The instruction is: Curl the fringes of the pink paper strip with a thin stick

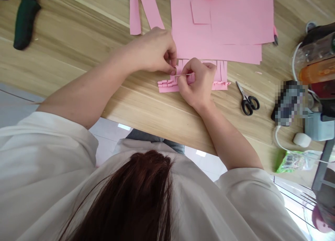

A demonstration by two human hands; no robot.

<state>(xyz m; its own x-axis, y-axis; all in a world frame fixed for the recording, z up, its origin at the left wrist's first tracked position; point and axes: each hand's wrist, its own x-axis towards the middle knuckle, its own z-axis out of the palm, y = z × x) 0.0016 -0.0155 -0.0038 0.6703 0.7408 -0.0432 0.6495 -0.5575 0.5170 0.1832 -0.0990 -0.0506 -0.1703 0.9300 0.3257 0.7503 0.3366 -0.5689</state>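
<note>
Near the table's front edge lies a fringed pink paper [219, 87], cut into narrow strips along its far side, with a row of small curled ends across its near part. Between the thumb and forefinger of my right hand [199, 82] is a thin pale stick [180, 75], held roughly level over the paper. My left hand [158, 51] is closed in a pinch at the paper's left side, close to the stick's tip; its fingertips appear to grip a strip there. My right hand covers the middle of the fringe.
Large pink paper sheets [235, 24] and loose pink strips [152, 12] lie beyond my hands. Black-handled scissors [247, 99] rest to the right. Further right are a pixelated device [289, 103], a white case [302, 140], cables and a green packet [290, 161]. A dark handle [24, 23] is at far left.
</note>
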